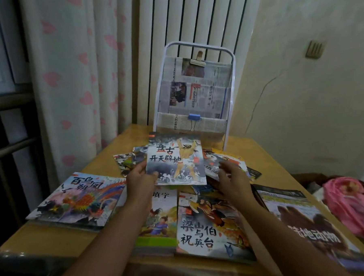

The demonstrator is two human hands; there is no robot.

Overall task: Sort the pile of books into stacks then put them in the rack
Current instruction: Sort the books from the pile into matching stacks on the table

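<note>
Left hand [141, 178] has the grey book [176, 159] pinched at its bottom-left corner, thumb on the cover, held up over the loose pile [226, 165] mid-table. It's upright, long axis pointing away toward the rack [192, 99], title reading the right way up. Right hand [231, 177] hovers just beside it over the pile, fingers relaxed and spread, holding nothing. Four stacks lie flat near the front of the table [56, 243]: phoenix book [79, 200] on the left, green one [160, 221], butterfly one [211, 227], camel one [301, 222] on the right. Rack has three pockets lined with newspaper and two clips.
</note>
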